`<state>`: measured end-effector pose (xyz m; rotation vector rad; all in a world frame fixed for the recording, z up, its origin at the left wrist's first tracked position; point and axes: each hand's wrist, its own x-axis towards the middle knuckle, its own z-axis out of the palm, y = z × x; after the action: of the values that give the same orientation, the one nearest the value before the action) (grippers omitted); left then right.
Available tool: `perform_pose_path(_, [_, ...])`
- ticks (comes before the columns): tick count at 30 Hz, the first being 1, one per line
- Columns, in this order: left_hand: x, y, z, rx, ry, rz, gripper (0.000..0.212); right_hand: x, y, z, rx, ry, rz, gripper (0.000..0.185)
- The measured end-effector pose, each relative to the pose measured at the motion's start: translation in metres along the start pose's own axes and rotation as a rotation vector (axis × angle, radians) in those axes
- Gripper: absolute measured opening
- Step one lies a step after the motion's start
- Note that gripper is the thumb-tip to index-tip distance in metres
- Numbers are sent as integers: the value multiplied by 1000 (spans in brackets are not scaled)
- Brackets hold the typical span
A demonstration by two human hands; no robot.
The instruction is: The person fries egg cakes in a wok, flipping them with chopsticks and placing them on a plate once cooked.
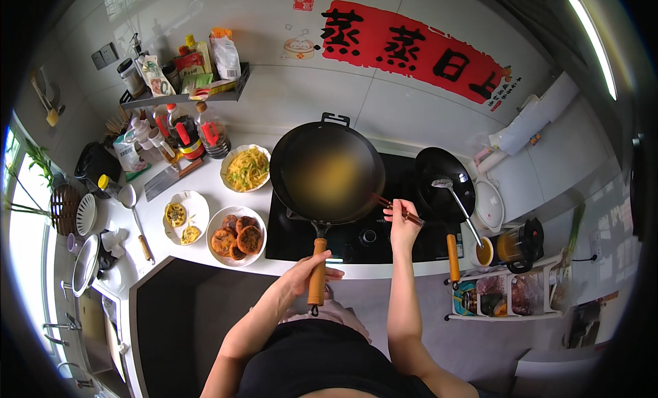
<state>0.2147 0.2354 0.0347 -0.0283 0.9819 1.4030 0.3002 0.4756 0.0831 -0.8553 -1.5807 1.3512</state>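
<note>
A black wok (288, 146) with a wooden handle (316, 280) sits on the black glass cooktop (288, 246). Its yellowish contents (326, 174) are blurred, so I cannot tell what they are. My left hand (304, 274) is around the wooden handle, the thumb over its top and the fingers reaching out past its right side. In my right hand (402, 226) is a pair of dark wooden chopsticks (415, 219), with their tips at the wok's lower right rim. Left of the wok stand a bowl of browned patties (236, 241) and a bowl of yellow shreds with green bits (248, 169).
A scalloped plate (198, 205) holds two yellow pieces. Farther left are a cleaver (167, 182) and a ladle (134, 213). On the right, a second black pan (437, 161) holds a metal turner (465, 213), near an orange-filled cup (484, 252) and a blender jug (516, 246).
</note>
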Motion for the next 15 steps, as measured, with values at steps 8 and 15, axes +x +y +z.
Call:
perform_pose_path(8, [2,-4,1,-81,-84,-36,59,11,17,34,-143,-174,-70,17])
perform_pose_path(15, [-1,-4,-4,-159,-111,8,60,23,23,65,-222,-173,-257,16])
